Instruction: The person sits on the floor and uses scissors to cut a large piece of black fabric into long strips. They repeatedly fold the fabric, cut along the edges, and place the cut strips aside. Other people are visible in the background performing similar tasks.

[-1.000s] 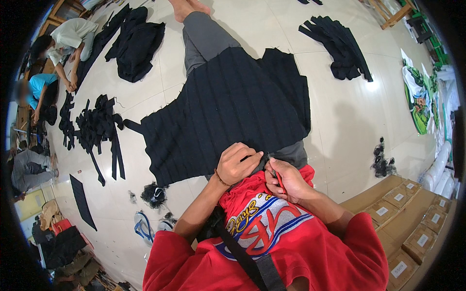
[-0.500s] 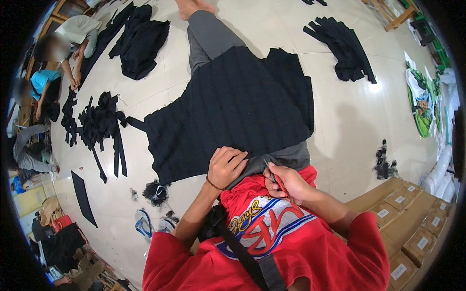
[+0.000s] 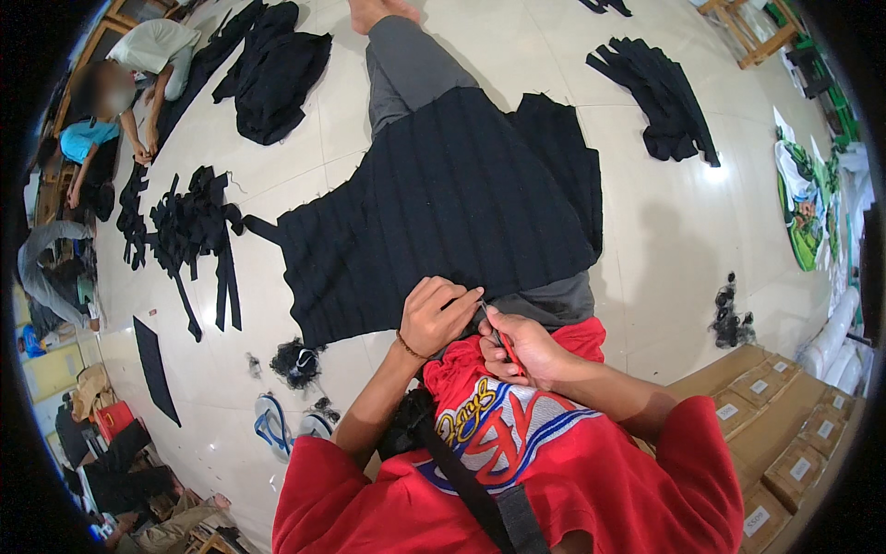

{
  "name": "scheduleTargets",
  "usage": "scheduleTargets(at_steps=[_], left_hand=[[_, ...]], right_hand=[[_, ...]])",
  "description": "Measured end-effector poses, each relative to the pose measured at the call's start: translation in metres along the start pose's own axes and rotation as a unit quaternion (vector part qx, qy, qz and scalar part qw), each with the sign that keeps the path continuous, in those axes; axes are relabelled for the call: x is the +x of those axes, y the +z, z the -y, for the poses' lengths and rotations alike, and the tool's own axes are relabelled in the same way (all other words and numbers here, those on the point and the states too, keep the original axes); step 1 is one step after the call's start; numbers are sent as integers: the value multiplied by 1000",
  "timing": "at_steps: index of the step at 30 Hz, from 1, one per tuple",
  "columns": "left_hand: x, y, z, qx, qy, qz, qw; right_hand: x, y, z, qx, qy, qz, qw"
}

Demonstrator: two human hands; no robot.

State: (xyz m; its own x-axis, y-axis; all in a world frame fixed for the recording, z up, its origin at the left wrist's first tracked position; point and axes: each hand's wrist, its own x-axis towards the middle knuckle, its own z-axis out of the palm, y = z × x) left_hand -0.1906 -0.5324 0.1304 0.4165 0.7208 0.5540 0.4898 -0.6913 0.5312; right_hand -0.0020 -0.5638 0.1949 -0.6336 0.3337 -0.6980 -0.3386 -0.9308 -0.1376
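Observation:
Across my lap and outstretched legs lies a wide piece of black fabric (image 3: 434, 203) with faint lengthwise ridges and frayed edges. My left hand (image 3: 434, 319) pinches its near edge between thumb and fingers. Just right of it, my right hand (image 3: 526, 349) is closed around red-handled scissors (image 3: 509, 353). Their metal tips reach the fabric edge beside my left fingertips. Whether the blades are cutting a thread there is too small to tell.
Black strips (image 3: 194, 222) lie in a heap on the left, with more black cloth (image 3: 655, 97) at far right. Dark thread scraps (image 3: 295, 363) and sandals (image 3: 272, 427) are near my left arm. Boxes (image 3: 738, 406) stand at right. Other people (image 3: 152, 55) sit at far left.
My right hand has moved left and slightly up, bringing the scissors' tips to the fabric edge by my left fingers. My left hand keeps its pinch, shifted slightly right.

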Motion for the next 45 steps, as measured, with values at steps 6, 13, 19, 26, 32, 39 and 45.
scheduleTargets(at_steps=[6,13,19,26,32,39,45], left_hand=[[2,-4,-3,-6,20,-19,1000],[2,-5,-4,-8,39,-32,999],[1,-4,-4,-11,51,-44,998],[1,-3,-4,-10,54,-50,997],[1,-5,-6,-11,48,-38,998],[2,-2,-5,-17,51,-54,997],[0,-2,-5,-18,40,-47,998]], right_hand=[[-4,3,-5,7,-16,-32,999],[-4,2,-4,26,-21,-47,998],[-4,2,-4,4,-30,-40,999],[-6,5,-1,-4,-30,-30,999],[-7,7,0,-10,-34,-35,999],[-6,7,-3,-14,-39,-49,998],[-9,7,-3,-22,-40,-39,998]])
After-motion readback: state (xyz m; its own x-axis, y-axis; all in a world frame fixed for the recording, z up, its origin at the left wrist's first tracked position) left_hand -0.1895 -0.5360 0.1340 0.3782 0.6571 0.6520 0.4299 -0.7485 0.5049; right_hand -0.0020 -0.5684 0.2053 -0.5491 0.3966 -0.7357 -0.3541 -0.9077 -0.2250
